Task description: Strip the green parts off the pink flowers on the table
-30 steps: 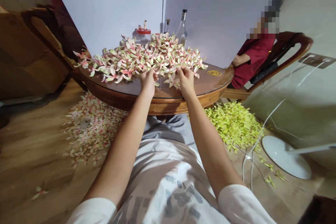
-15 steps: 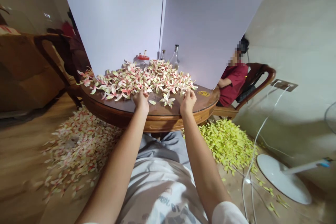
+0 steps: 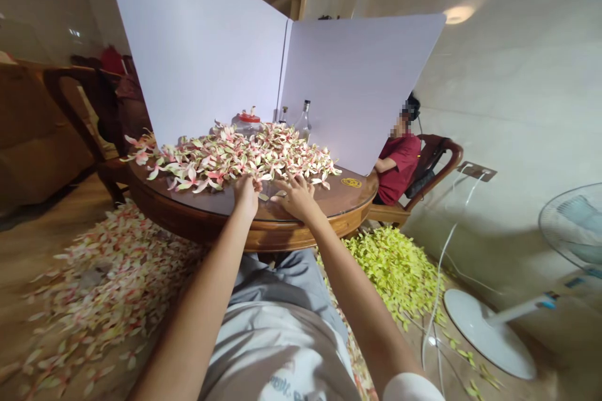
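A heap of pink-and-white flowers [image 3: 226, 153], which look artificial, lies on a round wooden table [image 3: 202, 202] with a glossy top. My left hand [image 3: 246, 197] is at the heap's near edge, its fingers closed; what they hold, if anything, is hidden. Just to its right, my right hand [image 3: 301, 197] reaches palm down over the tabletop, fingers spread and their tips by the nearest flowers. A pale loose petal [image 3: 263, 197] lies between the two hands.
White boards [image 3: 202, 44] stand behind the heap, with a red-lidded jar [image 3: 249, 119] and a glass bottle [image 3: 305, 119]. Yellow rubber bands [image 3: 351, 182] lie to the right. Flowers [image 3: 117, 282] and yellow-green pieces [image 3: 390, 269] cover the floor. A person [image 3: 399, 156] sits beyond; a fan [image 3: 489, 332] stands right.
My right hand has moved left to the middle of the table and its fingers have spread. It now covers the spot where a single flower lay. My left hand stays closed near the heap.
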{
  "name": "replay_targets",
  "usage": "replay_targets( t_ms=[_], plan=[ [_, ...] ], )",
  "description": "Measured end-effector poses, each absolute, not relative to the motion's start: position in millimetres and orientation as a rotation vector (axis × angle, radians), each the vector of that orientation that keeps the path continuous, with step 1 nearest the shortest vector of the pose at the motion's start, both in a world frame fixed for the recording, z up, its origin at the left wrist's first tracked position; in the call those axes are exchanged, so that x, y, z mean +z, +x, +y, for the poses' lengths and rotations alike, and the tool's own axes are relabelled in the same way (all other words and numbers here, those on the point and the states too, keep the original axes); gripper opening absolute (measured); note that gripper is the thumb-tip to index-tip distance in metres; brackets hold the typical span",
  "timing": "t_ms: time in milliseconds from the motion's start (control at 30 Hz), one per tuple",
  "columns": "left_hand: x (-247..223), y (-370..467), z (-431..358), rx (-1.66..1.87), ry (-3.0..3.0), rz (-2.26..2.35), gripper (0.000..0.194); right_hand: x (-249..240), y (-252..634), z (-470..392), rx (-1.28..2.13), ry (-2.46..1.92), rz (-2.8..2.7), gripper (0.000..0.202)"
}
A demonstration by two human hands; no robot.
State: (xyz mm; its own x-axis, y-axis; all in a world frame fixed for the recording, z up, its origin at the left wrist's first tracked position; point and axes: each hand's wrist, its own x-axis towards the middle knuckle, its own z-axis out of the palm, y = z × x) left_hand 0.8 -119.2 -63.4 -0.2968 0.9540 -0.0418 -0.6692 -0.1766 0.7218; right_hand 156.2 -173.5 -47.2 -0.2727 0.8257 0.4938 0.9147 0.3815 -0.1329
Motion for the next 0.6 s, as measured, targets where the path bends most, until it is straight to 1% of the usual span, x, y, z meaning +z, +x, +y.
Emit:
replay_targets(
  t_ms=[133, 367, 433, 533, 600],
  plan=[
    [-63, 1, -121, 1.739, 0.537, 0.754, 0.023, -47, 161, -174, -0.317, -1.532, -2.283, 0.034],
    [-61, 2, -124, 1.738, 0.508, 0.698, 0.020, -39, 210, -175, -0.423, -1.706, -2.188, 0.028],
    [-60, 1, -123, 1.739, 0.496, 0.688, 0.019, -33, 217, -176, -0.445, -1.711, -2.146, 0.032],
    [-61, 1, -122, 1.732, 0.485, 0.683, 0.019, -19, 215, -182, -0.481, -1.696, -2.067, 0.046],
    [-61, 1, -122, 1.733, 0.482, 0.685, 0.019, -4, 208, -193, -0.490, -1.600, -2.008, 0.049]
  ],
)
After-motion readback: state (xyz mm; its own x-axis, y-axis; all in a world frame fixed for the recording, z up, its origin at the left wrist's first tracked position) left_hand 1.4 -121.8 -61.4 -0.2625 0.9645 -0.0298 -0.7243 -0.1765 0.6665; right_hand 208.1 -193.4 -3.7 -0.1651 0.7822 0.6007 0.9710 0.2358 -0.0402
